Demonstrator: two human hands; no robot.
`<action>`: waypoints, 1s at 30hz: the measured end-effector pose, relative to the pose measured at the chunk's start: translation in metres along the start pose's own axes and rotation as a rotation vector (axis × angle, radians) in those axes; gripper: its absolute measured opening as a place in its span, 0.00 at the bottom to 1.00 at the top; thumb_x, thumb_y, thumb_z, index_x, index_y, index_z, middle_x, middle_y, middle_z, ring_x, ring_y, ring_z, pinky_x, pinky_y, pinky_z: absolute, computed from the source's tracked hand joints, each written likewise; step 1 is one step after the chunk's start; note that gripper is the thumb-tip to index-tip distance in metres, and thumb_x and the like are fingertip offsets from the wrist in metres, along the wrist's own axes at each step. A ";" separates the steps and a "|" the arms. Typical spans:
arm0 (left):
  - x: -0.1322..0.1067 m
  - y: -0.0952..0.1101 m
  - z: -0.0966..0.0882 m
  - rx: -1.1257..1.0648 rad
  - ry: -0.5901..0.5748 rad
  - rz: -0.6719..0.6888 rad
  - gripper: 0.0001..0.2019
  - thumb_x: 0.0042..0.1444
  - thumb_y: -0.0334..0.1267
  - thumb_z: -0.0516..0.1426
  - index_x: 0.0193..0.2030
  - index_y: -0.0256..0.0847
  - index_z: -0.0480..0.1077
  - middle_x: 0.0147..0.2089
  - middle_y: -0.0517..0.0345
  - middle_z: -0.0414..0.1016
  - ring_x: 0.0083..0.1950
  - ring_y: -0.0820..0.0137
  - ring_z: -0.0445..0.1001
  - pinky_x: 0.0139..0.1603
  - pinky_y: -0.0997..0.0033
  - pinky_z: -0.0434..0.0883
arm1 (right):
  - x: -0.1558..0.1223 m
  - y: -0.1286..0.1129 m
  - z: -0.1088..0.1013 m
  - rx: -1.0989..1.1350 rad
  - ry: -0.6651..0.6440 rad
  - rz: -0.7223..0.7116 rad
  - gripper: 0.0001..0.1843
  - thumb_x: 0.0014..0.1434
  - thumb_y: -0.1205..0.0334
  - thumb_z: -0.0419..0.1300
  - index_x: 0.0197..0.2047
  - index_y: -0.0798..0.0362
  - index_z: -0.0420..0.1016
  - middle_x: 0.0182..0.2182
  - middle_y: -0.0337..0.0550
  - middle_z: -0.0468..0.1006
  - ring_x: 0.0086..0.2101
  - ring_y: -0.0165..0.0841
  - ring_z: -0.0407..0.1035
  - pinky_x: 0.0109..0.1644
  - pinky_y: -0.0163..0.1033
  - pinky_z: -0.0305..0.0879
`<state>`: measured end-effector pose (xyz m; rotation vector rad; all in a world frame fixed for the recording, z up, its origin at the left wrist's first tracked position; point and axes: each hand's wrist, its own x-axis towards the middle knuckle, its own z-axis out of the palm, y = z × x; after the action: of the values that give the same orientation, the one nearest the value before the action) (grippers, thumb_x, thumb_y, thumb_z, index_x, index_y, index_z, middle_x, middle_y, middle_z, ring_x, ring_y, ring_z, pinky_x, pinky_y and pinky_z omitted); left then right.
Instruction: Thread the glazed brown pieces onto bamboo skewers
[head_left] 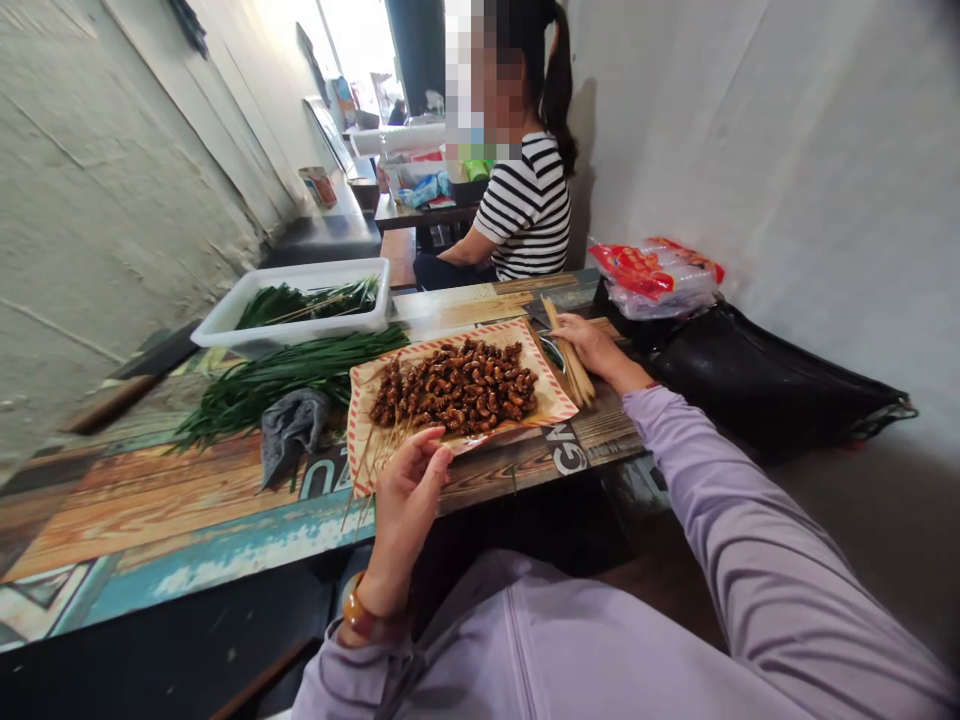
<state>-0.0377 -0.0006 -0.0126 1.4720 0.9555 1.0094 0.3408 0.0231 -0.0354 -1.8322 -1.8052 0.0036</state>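
My right hand (592, 352) reaches across the table to a bundle of thin bamboo skewers (576, 375); its fingertips are closed on skewers at the bundle's upper part. My left hand (409, 490) is raised at the near edge of a paper-lined tray (551, 385), fingers loosely curled and thumb a little apart, with nothing visible between them. Glossy dark brown, curled pieces of food (469, 385) are heaped on the tray. Along its left side lie several threaded skewers (386, 410), their bare ends pointing towards me.
Long green leafy stalks (277, 380) lie left, beside a grey cloth (291, 430). Behind stands a white bin (315, 330) with greens; a wooden-handled knife (124, 395) is farther left. A black bag (772, 370) and red-and-clear packages (660, 275) are right. A person (525, 210) sits beyond.
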 end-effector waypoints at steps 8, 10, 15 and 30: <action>0.005 -0.001 0.013 0.049 -0.036 0.024 0.18 0.55 0.45 0.60 0.49 0.39 0.71 0.32 0.60 0.70 0.29 0.76 0.68 0.31 0.77 0.68 | -0.041 0.006 -0.007 -0.027 0.154 0.220 0.19 0.63 0.68 0.48 0.50 0.54 0.77 0.47 0.48 0.79 0.49 0.37 0.71 0.55 0.41 0.64; 0.007 0.001 0.017 0.060 -0.046 0.021 0.18 0.55 0.45 0.59 0.50 0.39 0.71 0.32 0.61 0.70 0.29 0.76 0.68 0.31 0.77 0.68 | -0.064 -0.001 -0.007 -0.046 0.208 0.293 0.17 0.64 0.64 0.49 0.47 0.53 0.78 0.44 0.47 0.79 0.45 0.37 0.72 0.51 0.40 0.65; 0.007 0.009 0.025 0.083 -0.076 0.046 0.16 0.55 0.44 0.59 0.48 0.40 0.72 0.31 0.61 0.70 0.30 0.76 0.69 0.31 0.77 0.69 | -0.115 -0.023 0.003 -0.092 0.254 0.371 0.14 0.64 0.60 0.51 0.45 0.52 0.77 0.40 0.46 0.78 0.40 0.36 0.73 0.45 0.39 0.65; 0.000 -0.010 0.025 -0.005 -0.152 0.036 0.15 0.57 0.44 0.58 0.48 0.39 0.71 0.32 0.59 0.70 0.29 0.75 0.68 0.28 0.76 0.67 | -0.115 -0.030 0.025 -0.233 0.203 0.488 0.14 0.62 0.57 0.52 0.36 0.53 0.76 0.34 0.50 0.80 0.36 0.41 0.74 0.40 0.41 0.65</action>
<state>-0.0146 -0.0071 -0.0245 1.5429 0.8195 0.9105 0.2936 -0.0751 -0.0879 -2.3046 -1.2294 -0.2084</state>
